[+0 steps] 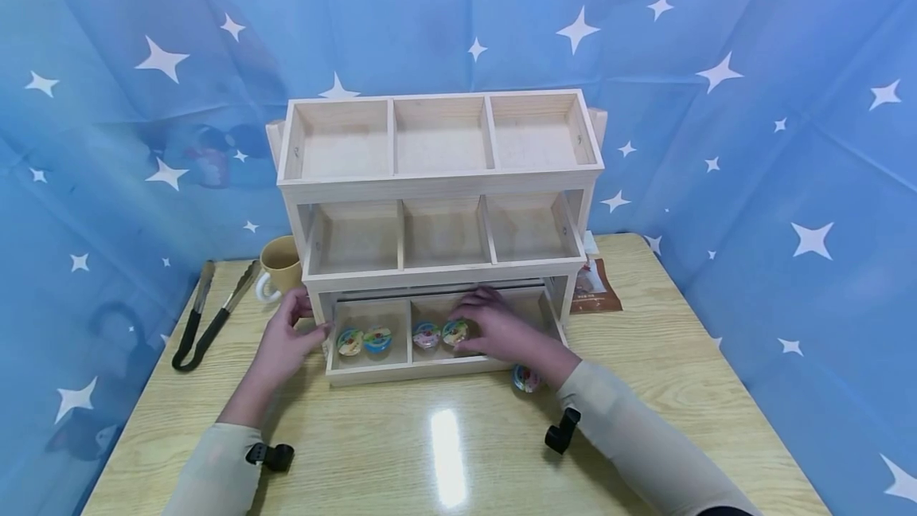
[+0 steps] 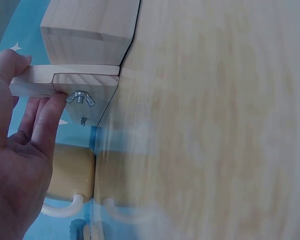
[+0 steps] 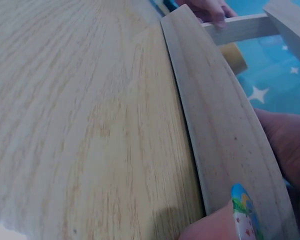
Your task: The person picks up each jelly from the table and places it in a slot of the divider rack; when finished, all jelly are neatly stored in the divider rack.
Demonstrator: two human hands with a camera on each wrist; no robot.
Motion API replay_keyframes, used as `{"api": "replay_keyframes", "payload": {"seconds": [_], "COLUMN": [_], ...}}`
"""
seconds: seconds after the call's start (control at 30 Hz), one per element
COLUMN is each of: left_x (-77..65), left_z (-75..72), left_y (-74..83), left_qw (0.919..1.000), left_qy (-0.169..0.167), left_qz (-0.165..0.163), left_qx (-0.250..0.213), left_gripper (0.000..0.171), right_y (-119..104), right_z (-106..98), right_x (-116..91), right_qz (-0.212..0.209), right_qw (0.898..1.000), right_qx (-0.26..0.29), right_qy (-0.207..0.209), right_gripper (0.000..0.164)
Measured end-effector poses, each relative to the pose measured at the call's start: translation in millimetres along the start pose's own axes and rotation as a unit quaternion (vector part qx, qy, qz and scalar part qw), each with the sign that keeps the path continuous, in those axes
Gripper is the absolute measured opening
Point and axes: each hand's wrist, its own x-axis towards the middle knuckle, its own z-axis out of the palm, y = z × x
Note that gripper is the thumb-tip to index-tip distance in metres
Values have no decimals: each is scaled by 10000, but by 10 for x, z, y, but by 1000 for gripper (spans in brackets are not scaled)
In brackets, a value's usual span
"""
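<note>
At nine o'clock on the wooden table [image 1: 645, 357], black-handled tongs [image 1: 208, 317] are laid beside a yellow mug [image 1: 281, 265], both kept well apart from the work at the centre.

The left hand [image 1: 290, 333] is set against the left end of the three-tier wooden rack [image 1: 440, 181]. In the left wrist view the thumb is placed on top of a side rail and the fingers [image 2: 52, 117] are stretched along its outer face, next to a wing nut [image 2: 80, 97]; the hand is not closed around anything, and the rack appears to be steadied by this flat contact while the other hand works.

The bottom drawer tray [image 1: 372, 373] is drawn out toward six o'clock, so its compartments are laid open from above. Two small sealed cups [image 1: 363, 340] are seated side by side in the left compartment, and two more cups [image 1: 440, 333] are set in the middle compartment.

The right hand [image 1: 501, 333] is reached over the tray's front wall into the middle and right compartments, fingers curled down at the rightmost of those cups; whether that cup is actually pinched cannot be told. One further cup [image 1: 525, 378] is left on the table just outside the tray, under the right wrist. A brown packet [image 1: 595, 287] is lying at three o'clock of the rack.
</note>
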Motion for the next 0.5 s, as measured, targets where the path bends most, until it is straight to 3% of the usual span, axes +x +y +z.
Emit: {"api": "replay_keyframes", "payload": {"seconds": [0.5], "left_x": [-6], "left_z": [17], "left_y": [30], "left_qw": [9997], "left_qy": [75], "left_qz": [215], "left_qx": [-112], "left_gripper": [57], "right_y": [21], "right_z": [-39], "right_x": [-55], "right_qz": [71], "right_qw": [9992], "right_qx": [377], "right_qy": [88], "right_gripper": [57]}}
